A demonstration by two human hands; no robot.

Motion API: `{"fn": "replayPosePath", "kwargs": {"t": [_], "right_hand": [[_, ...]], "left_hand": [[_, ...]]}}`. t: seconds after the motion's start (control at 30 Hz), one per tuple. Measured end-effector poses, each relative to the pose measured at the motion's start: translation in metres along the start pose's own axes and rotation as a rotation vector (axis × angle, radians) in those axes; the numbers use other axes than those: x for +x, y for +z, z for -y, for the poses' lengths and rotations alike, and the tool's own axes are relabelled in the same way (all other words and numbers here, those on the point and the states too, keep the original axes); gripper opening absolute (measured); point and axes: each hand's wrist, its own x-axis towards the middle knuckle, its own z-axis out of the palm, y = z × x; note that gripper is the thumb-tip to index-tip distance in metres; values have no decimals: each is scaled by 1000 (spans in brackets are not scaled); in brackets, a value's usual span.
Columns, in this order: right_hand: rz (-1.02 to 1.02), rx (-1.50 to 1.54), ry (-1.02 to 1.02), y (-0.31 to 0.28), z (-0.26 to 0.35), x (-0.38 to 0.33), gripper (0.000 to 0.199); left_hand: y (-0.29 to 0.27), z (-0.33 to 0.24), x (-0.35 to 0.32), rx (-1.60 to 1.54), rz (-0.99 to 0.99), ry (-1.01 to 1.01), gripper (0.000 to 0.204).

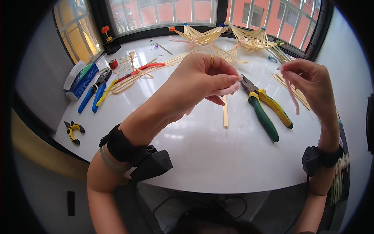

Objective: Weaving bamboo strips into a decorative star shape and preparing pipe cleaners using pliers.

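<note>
White table [218, 163] beneath barred windows [163, 17]; left grip [204, 80], right grip [313, 80] — both tight on pink chenille [293, 97]

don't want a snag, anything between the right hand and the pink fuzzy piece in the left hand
Nothing visible stands between the right hand and the pink fuzzy piece; the pliers seem to lie below, on the table.

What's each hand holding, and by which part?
Left hand: pink fuzzy material, exact part unclear. Right hand: a pink fuzzy strand, pinched by its upper end.
</note>
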Motion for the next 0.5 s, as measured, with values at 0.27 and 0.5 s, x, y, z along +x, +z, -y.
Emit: {"fn": "replayPosePath", "kwargs": {"t": [0.27,0.5], "right_hand": [[292,158,126,44,3,-2,18],[436,535,268,59,41,-10,35]], "left_hand": [[-9,17,6,117,-139,-27,20],[2,20,5,47,-160,139,18]]}}
